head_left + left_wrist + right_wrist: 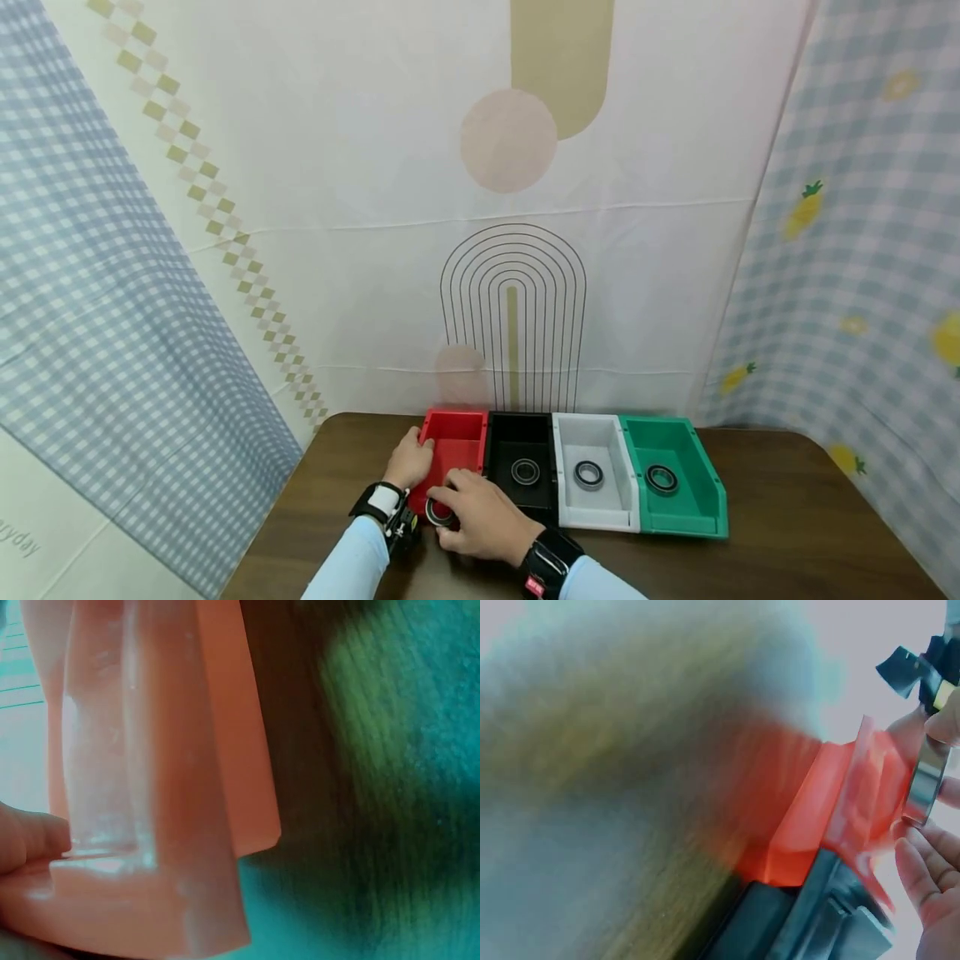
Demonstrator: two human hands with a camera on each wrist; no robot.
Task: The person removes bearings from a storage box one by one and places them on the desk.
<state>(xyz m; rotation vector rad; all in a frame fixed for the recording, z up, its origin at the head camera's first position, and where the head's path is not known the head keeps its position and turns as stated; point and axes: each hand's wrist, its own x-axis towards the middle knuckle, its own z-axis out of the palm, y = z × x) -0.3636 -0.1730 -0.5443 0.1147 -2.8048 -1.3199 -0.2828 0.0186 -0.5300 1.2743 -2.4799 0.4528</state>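
My left hand [408, 463] grips the left wall of a red plastic bin [459, 427]; in the left wrist view a fingertip [37, 834] lies over the bin's rim. Just above the front of that bin, my right hand [489, 518] pinches a ring-shaped metal bearing [430, 512] between thumb and fingers. The right wrist view catches the bearing [925, 784] edge-on, its rim shiny. My right hand hides part of the red bin's front, so I cannot tell what lies there.
To the right, a black bin [521, 429], a white bin [588, 429] and a green bin [660, 433] stand side by side, each with one bearing lying in it. All rest on a dark wooden table [780, 508]. Cloth curtains [360, 292] hang behind and beside it.
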